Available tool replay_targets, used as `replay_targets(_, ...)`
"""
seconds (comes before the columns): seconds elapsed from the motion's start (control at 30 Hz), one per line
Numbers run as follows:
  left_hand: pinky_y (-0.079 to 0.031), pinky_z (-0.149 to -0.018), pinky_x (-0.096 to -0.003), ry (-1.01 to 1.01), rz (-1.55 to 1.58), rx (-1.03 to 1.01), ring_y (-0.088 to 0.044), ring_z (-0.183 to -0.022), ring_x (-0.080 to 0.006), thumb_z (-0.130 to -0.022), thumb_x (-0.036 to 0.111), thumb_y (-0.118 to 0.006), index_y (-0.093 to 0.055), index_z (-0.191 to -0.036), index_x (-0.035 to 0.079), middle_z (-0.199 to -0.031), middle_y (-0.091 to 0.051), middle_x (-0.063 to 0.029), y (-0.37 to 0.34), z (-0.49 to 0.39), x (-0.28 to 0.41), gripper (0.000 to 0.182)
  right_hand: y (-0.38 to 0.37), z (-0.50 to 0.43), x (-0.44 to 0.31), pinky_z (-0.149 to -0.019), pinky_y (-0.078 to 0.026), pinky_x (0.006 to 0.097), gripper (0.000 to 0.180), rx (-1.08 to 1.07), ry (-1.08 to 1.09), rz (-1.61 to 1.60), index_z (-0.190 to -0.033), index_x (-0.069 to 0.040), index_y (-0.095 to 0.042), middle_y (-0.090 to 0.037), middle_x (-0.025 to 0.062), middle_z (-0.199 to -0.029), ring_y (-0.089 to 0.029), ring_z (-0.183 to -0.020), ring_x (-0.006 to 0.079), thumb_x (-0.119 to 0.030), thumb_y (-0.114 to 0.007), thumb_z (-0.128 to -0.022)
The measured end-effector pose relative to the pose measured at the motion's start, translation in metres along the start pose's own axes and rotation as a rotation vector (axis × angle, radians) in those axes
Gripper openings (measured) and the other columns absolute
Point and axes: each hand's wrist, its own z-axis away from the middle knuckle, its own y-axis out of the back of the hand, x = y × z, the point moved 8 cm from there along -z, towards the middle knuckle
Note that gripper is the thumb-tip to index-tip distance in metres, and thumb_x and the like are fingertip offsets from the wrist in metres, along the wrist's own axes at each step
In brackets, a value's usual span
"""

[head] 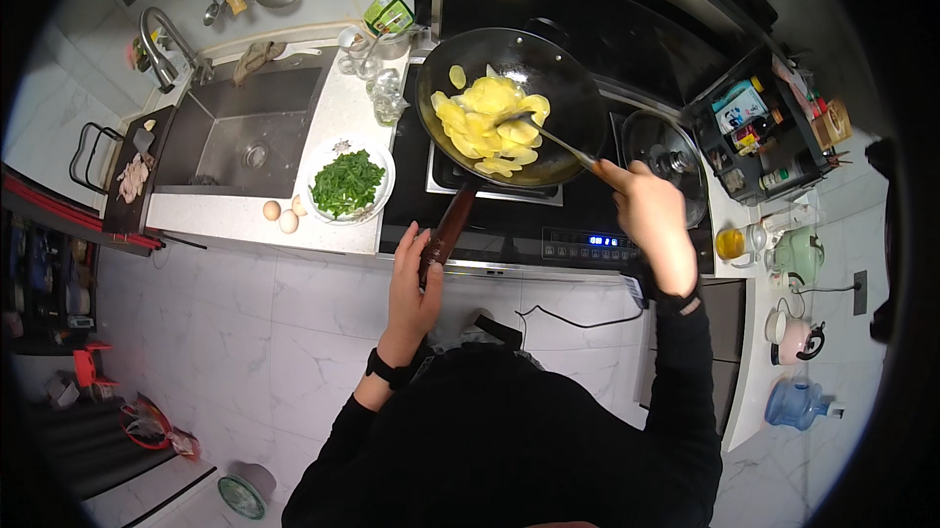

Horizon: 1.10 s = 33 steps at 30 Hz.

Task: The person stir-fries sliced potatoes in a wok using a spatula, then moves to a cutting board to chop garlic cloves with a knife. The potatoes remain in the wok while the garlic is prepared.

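A black wok point(580, 102) on the cooktop holds thin yellow slices point(477, 116), which look like potato, heaped towards its left side. My right hand point(653, 216) grips the handle of a metal cooking spatula point(562, 142). The spatula's blade is down among the slices. Below the wok, my left hand point(413, 293) holds the end of its dark wooden handle point(449, 234) loosely, with the thumb to the right and the fingers to the left.
Left of the cooktop point(507, 234) stand a white plate point(391, 179) of chopped greens and several eggs point(288, 222). Beyond lie a sink point(220, 153) and a cutting board point(121, 216) with raw meat. A glass lid point(664, 153) rests right of the wok, near a condiment rack point(793, 153).
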Motion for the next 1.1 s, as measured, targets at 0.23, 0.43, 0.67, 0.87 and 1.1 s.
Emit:
replay_targets(0.23, -0.04, -0.102, -0.0405, 0.012, -0.005, -0.017, -0.046, -0.127, -0.0396, -0.097, 0.019, -0.048, -0.046, -0.132, -0.005, -0.143, -0.038, -0.0295, 0.0, -0.001, 0.001, 0.043, 0.001, 0.007, 0.011, -0.063, -0.053, 0.0425, 0.043, 0.086, -0.077, -0.035, -0.12, -0.02, -0.065, -0.06, 0.0113, -0.087, -0.064, -0.071, 0.0346, -0.007, -0.066, -0.078)
replay_targets(0.43, -0.04, -0.101, -0.0403, 0.024, 0.001, -0.007, -0.047, -0.125, -0.0395, -0.098, 0.021, -0.048, -0.046, -0.133, -0.005, -0.143, -0.038, -0.0294, -0.001, 0.0, -0.001, 0.044, 0.04, 0.035, 0.012, -0.063, -0.051, 0.0408, 0.048, -0.013, -0.082, 0.064, -0.119, -0.021, -0.066, -0.059, 0.0097, -0.085, -0.064, -0.072, 0.0327, 0.001, -0.063, -0.076)
replay_targets(0.67, -0.042, -0.099, -0.039, 0.001, -0.01, -0.016, -0.05, -0.123, -0.0385, -0.098, 0.023, -0.048, -0.046, -0.133, -0.005, -0.143, -0.038, -0.029, -0.002, 0.0, 0.001, 0.045, -0.01, -0.003, 0.008, -0.057, -0.052, 0.0408, 0.045, 0.119, -0.06, 0.093, -0.118, -0.022, -0.065, -0.059, 0.0098, -0.084, -0.064, -0.066, 0.0314, -0.003, -0.061, -0.077)
replay_targets(0.87, -0.043, -0.098, -0.0383, 0.013, -0.004, -0.056, -0.051, -0.121, -0.0376, -0.098, 0.023, -0.048, -0.045, -0.134, -0.005, -0.144, -0.037, -0.0289, -0.007, 0.001, 0.005, 0.045, -0.042, -0.001, -0.004, -0.057, -0.053, 0.0413, 0.056, 0.086, -0.073, 0.057, -0.127, -0.015, -0.058, -0.057, 0.0122, -0.09, -0.065, -0.065, 0.0325, 0.005, -0.059, -0.074)
replay_targets(1.1, -0.042, -0.099, -0.0386, 0.004, -0.003, -0.051, -0.05, -0.122, -0.0378, -0.098, 0.023, -0.049, -0.046, -0.134, -0.004, -0.143, -0.037, -0.029, -0.006, 0.002, 0.005, 0.045, 0.009, 0.04, -0.001, -0.06, -0.051, 0.0401, 0.052, -0.021, -0.045, 0.098, -0.124, -0.019, -0.063, -0.057, 0.0093, -0.083, -0.063, -0.069, 0.0319, 0.0, -0.065, -0.076)
